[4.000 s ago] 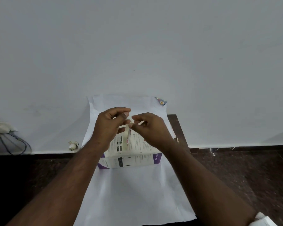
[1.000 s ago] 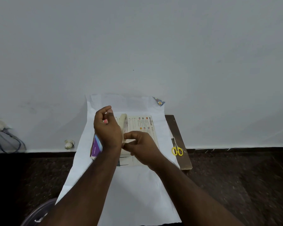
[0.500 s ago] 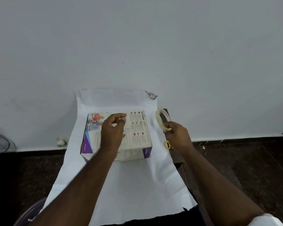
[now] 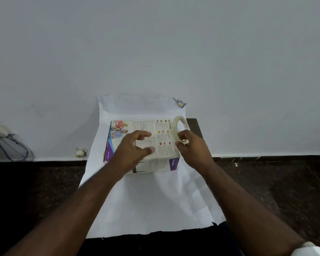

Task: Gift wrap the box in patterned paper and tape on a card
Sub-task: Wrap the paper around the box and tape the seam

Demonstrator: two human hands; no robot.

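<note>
A printed white and purple box (image 4: pixel 155 126) lies flat on a large sheet of wrapping paper (image 4: pixel 151 204) turned white side up; a patterned corner (image 4: pixel 180 102) shows at the far right. My left hand (image 4: pixel 131 150) hovers over the box top with thumb and fingers loosely curved, holding nothing. My right hand (image 4: pixel 192 146) grips a roll of clear tape (image 4: pixel 177 126) upright at the box's right edge.
A small dark wooden table (image 4: pixel 194 124) under the paper stands against a white wall. A dark stone floor lies to both sides. A wall socket with cables (image 4: pixel 6 139) and a small white object (image 4: pixel 81 152) sit at the left.
My right hand has brought the tape roll leftward from over the table's right edge to the box's right edge. My left hand has opened slightly over the box top. The scissors are now hidden.
</note>
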